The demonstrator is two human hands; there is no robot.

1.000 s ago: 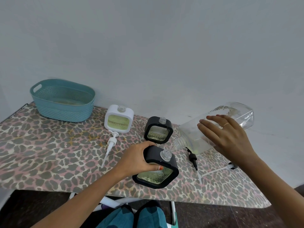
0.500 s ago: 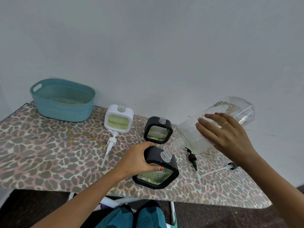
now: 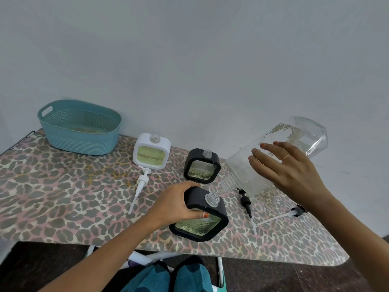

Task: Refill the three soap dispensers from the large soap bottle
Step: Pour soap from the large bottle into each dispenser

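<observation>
Head view, read from the left: a teal basket is set at the far left corner of the leopard-print ironing board. Next along the far edge stands the white dispenser, uncapped, with green soap showing in its window; its white pump is laid flat in front of it.

Near the middle of the near edge, the near black dispenser is tipped back and steadied by the left hand, whose fingers are curled round the upper left corner of the frame while the thumb is pressed on the front. Behind it the far black dispenser stands upright, uncapped.

To the right, the large soap bottle is held clear of the board, tilted mouth-down, its ribbed neck just above the near dispenser's opening. Whether the two touch cannot be told. It is gripped by the right hand, fingers spread over its broad side; the thumb is hidden. A black pump and a second pump are laid below it, toward the right end.

The bottle looks almost drained, so it is judged light, thin-walled and likely slippery with soap film. A mid-body grip is best. The dispensers seem rigid and are best taken by the frame.

No brand, label or writing can be read.
</observation>
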